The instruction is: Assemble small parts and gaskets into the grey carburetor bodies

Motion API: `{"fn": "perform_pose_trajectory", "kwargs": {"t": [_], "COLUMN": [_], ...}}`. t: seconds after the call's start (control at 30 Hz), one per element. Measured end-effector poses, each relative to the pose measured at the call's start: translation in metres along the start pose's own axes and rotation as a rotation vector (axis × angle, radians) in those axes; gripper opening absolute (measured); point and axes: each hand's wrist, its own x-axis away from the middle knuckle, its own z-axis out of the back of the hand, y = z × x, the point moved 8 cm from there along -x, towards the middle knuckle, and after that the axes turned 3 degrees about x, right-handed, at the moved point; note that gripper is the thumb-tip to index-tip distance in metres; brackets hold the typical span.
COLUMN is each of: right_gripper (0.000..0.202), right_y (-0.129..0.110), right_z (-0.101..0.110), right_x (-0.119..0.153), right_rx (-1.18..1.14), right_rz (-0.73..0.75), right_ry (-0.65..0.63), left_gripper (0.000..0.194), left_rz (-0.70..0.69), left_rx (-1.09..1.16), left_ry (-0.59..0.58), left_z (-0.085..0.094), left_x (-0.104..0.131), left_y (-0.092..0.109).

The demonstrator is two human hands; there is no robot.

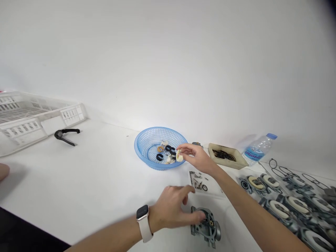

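My right hand (196, 157) reaches to the rim of a blue mesh basket (147, 140) and pinches a small cream ring-shaped part (179, 155) between its fingertips. Inside the basket lie several black rings (170, 149) and pale parts. My left hand (174, 210), with a pale watch on the wrist, rests on a grey metal housing (206, 226) at the table's front edge, thumb and fingers touching its top.
Several metal housings with cream rings (288, 204) lie at the right, with black O-rings (285, 171) behind them. A beige tray (227, 155), a water bottle (257, 149), small screws (197, 180), a black tool (65, 134) and a white crate (31, 119) stand around. Another person's fingertips (3, 171) show at the left edge.
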Motion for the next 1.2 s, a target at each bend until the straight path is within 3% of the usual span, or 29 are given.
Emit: {"fn": "perform_pose_trajectory", "kwargs": {"t": [0.07,0.13,0.3,0.4,0.47,0.53,0.67,0.77,0.97,1.1,1.2], "right_gripper": [0.022,0.014,0.007,0.005,0.006,0.007,0.008,0.006,0.023,0.015,0.012], "right_y": [-0.008,-0.011,-0.007,-0.012,-0.015,-0.016,-0.011,-0.004,0.001,0.019,0.030], "right_z": [0.003,0.005,0.007,0.006,0.001,-0.005,-0.014,-0.015,0.007,0.040,0.047], "right_x": [0.033,0.068,0.130,0.148,0.155,0.160,0.167,0.170,0.174,0.178,0.178], "right_rx": [-0.060,-0.082,0.054,0.070,0.025,-0.035,-0.110,-0.126,0.041,0.066,0.076], "right_rz": [-0.003,-0.012,0.020,0.104,0.131,0.126,0.112,0.094,0.098,-0.039,-0.096], "right_ry": [0.008,0.025,0.191,0.294,0.309,0.312,0.314,0.305,0.202,0.354,0.409], "left_gripper": [0.052,0.049,0.036,0.045,0.053,0.048,0.034,0.042,0.039,0.040,0.041], "left_rz": [0.039,0.041,0.098,0.164,0.170,0.147,0.147,0.161,0.050,0.003,0.013], "left_rx": [0.124,0.292,0.607,0.670,0.715,0.692,0.454,0.320,0.184,0.153,0.197], "left_ry": [0.141,0.195,0.059,-0.014,-0.067,-0.105,-0.085,-0.071,-0.061,-0.157,-0.198], "left_z": [0.018,0.028,0.015,0.001,-0.006,-0.009,-0.005,-0.005,-0.002,-0.010,-0.017], "left_x": [0.000,-0.001,-0.002,0.001,0.003,0.004,0.007,0.010,0.007,0.006,0.008], "left_y": [0.001,0.005,0.014,0.014,0.016,0.021,0.024,0.022,0.025,0.030,0.030]}}
